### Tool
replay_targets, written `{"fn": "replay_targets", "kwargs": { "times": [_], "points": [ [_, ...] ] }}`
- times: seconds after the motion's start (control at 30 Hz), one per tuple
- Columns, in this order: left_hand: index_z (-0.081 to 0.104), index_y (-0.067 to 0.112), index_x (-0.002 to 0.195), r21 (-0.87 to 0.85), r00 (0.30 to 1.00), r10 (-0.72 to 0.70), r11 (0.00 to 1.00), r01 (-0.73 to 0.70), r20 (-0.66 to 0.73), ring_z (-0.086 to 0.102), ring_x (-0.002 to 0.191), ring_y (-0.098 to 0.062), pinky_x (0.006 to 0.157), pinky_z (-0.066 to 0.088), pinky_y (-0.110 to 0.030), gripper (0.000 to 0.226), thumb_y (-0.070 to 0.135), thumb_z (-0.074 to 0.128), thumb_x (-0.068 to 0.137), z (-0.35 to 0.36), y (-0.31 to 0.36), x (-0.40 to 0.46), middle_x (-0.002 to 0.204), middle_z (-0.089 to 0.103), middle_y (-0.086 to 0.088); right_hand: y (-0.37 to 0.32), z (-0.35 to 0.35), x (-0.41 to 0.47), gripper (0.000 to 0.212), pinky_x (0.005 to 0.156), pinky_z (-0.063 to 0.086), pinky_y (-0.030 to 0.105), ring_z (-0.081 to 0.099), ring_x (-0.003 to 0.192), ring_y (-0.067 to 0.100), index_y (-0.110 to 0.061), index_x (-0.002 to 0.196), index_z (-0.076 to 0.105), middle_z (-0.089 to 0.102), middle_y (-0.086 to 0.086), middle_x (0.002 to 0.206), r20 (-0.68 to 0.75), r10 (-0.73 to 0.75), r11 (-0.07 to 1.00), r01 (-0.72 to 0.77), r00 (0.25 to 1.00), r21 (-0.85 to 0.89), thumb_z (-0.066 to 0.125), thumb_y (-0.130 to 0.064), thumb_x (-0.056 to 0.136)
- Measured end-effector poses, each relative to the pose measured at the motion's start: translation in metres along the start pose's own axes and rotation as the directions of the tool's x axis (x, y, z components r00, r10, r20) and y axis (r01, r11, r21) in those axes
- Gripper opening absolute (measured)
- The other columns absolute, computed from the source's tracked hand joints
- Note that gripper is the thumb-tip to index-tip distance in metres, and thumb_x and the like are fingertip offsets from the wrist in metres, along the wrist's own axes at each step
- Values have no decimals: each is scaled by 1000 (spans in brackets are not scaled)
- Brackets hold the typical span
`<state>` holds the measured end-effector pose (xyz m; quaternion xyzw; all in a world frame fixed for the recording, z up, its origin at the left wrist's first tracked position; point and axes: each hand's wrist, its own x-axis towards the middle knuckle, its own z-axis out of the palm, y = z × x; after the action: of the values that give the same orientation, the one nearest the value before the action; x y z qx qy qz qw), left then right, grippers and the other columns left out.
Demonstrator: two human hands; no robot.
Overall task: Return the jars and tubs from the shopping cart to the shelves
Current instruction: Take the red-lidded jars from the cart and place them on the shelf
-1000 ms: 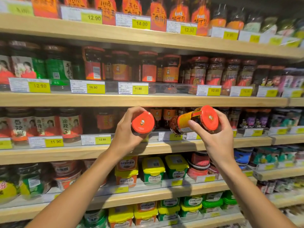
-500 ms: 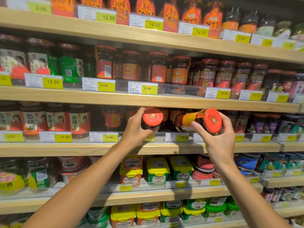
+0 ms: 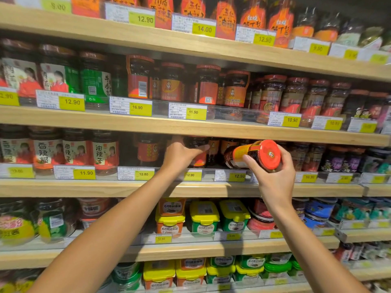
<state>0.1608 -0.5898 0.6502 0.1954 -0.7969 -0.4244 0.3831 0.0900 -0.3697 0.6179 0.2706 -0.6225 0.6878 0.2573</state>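
My left hand (image 3: 182,154) reaches into the third shelf (image 3: 127,188) and grips a dark chilli sauce jar (image 3: 197,152) that stands upright among the other jars there. Its lid is in shadow under the shelf above. My right hand (image 3: 273,176) holds a second chilli sauce jar (image 3: 256,156) in front of the same shelf. That jar lies tilted on its side, with a yellow-orange label and its red lid facing me.
Wooden shelves filled with sauce jars run the full width, each with a clear front rail and yellow price tags (image 3: 239,176). Yellow-lidded and green-lidded tubs (image 3: 204,216) fill the shelves below my arms. More jars (image 3: 273,96) crowd the shelf above.
My left hand has pushed its jar forward from in front of the shelf into the third shelf and stood it upright. My right hand has stayed nearly in place.
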Motion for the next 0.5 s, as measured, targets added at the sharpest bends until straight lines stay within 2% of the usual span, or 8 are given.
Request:
{"fn": "replay_targets", "kwargs": {
  "times": [0.07,0.17,0.23,0.3,0.37,0.43,0.5],
  "points": [
    [63,12,104,39,1000,9,999,-9,10,70,75,-18,75,60,-36,62,61,78,72,0,2,-1,82,73,-5,2,3,3,72,85,48,11,64,102,1,-24,128,57,64,-9,117,-4,10,1000,-10,1000,-13,92,-39,67],
    [63,10,89,132,998,22,991,-29,51,64,63,-19,65,55,-34,56,63,74,75,-5,4,-6,65,66,-3,6,7,7,72,80,44,4,61,97,-8,-23,128,58,63,-13,114,-3,26,999,-26,1000,-27,91,-40,66],
    [63,10,88,179,995,53,981,-67,82,65,67,-21,63,56,-41,55,62,75,75,-10,3,-11,72,68,-6,8,9,10,70,79,43,3,59,94,-13,-23,126,59,63,-14,111,-6,28,998,-29,1000,-47,91,-40,66],
    [52,11,84,274,993,73,957,-96,94,57,70,-21,54,44,-38,53,58,74,78,-18,0,-20,77,59,-4,10,11,13,70,79,42,4,59,95,-11,-25,125,59,63,-14,110,7,33,997,-32,999,-69,91,-42,66],
    [45,14,95,351,990,98,928,-128,101,54,87,-22,63,42,-34,50,55,71,82,-26,-6,-30,92,53,-3,12,13,16,71,82,44,10,59,99,-6,-27,126,57,62,-15,112,31,38,995,-35,999,-96,90,-45,66],
    [44,14,119,373,980,154,908,-191,126,54,114,-26,85,49,-40,58,53,69,84,-33,-15,-40,119,57,-6,14,15,18,71,82,43,10,58,99,-7,-28,126,57,61,-17,111,33,33,992,-29,999,-119,90,-46,66],
    [36,19,142,357,968,198,902,-242,155,46,134,-25,103,44,-41,72,51,69,86,-40,-23,-51,144,49,-3,15,16,19,72,79,42,7,58,98,-8,-28,126,56,60,-18,110,34,25,990,-20,999,-136,90,-46,65]
  ]
}}
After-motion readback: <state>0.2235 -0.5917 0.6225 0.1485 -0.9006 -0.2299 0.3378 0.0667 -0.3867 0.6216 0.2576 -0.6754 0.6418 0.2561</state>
